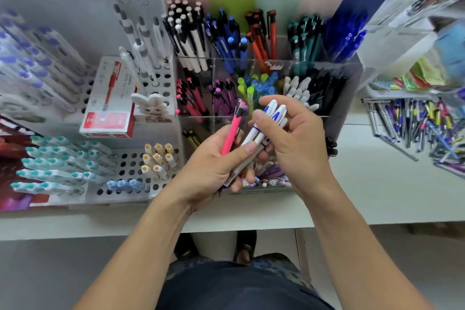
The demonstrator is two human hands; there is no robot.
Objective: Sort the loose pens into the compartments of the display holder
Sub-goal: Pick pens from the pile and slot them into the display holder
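Pink pen (232, 131) and bunch of white pens (261, 131) held above front of display holder (337, 123); left hand (214, 166) curled round both, thumb pressing on white ones; right hand (294, 133) fingers bent over white pen tops; loose pens (412, 128) heaped on shelf right of holder; red pen box (108, 103) left of holder

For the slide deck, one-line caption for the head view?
Left hand holds a pink pen and right hand grips white-and-blue pens above the clear compartmented display holder.
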